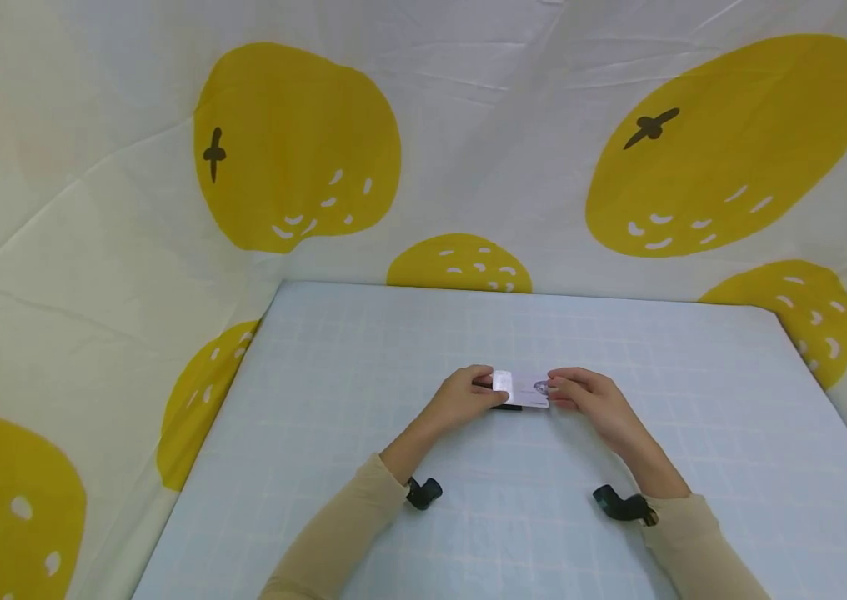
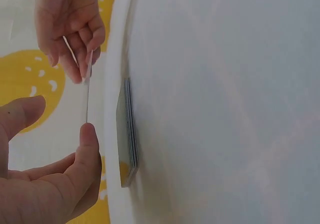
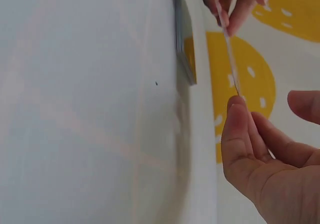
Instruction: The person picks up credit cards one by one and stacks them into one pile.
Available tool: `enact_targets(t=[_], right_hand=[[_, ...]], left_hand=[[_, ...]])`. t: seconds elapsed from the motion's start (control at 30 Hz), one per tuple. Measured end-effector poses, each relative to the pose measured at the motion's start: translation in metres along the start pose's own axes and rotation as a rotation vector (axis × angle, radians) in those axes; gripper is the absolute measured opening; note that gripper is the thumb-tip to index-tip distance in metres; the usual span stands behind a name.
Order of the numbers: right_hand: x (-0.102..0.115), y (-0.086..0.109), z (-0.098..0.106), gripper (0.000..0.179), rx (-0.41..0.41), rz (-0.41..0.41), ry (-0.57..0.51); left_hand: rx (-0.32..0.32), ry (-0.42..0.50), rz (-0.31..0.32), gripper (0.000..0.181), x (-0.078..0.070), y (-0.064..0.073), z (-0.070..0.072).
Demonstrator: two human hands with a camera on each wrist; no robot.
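Note:
Between my two hands a thin card (image 1: 527,391), whitish and pale purple with a small dark print, is held up above the table. My left hand (image 1: 459,398) holds its left end, the thumb over the near side. My right hand (image 1: 603,406) has its fingertips at the other end. Both wrist views show the card (image 2: 87,101) edge-on, one digit of each nearer hand standing apart from it. Below it, a neat stack of thin flat pieces (image 3: 185,38), probably cards, lies on the table, mostly hidden from the head view.
A pale blue table cover (image 1: 363,350) with a faint grid lies under the hands. White cloth with large yellow fruit prints (image 1: 296,150) rises behind the table and along its sides. Black wrist cameras (image 1: 622,505) sit at both cuffs.

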State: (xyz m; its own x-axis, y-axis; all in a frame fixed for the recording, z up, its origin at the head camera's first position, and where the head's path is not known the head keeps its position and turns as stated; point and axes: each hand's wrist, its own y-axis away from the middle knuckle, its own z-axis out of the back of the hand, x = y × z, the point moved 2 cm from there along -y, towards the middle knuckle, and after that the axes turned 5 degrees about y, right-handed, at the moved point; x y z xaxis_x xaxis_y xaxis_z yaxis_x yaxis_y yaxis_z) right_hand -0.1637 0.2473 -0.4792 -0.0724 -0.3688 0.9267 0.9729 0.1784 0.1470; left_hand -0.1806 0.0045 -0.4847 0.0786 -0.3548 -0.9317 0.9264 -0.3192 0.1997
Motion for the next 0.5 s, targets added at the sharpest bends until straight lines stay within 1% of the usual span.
enact_targets(t=[0.2,0.37,0.5], right_hand=[[0.004,-0.008,-0.010,0.047,0.021,-0.006,-0.001],[0.007,-0.012,-0.019,0.046,0.036,-0.014,0.011],[0.008,-0.015,-0.024,0.046,0.052,-0.004,0.010]], left_hand=[[-0.038,0.004,-0.003,0.056,0.007,0.002,0.013],[-0.064,0.039,0.000,0.050,0.011,0.004,0.021],[-0.087,0.061,0.008,0.046,0.013,0.007,0.027]])
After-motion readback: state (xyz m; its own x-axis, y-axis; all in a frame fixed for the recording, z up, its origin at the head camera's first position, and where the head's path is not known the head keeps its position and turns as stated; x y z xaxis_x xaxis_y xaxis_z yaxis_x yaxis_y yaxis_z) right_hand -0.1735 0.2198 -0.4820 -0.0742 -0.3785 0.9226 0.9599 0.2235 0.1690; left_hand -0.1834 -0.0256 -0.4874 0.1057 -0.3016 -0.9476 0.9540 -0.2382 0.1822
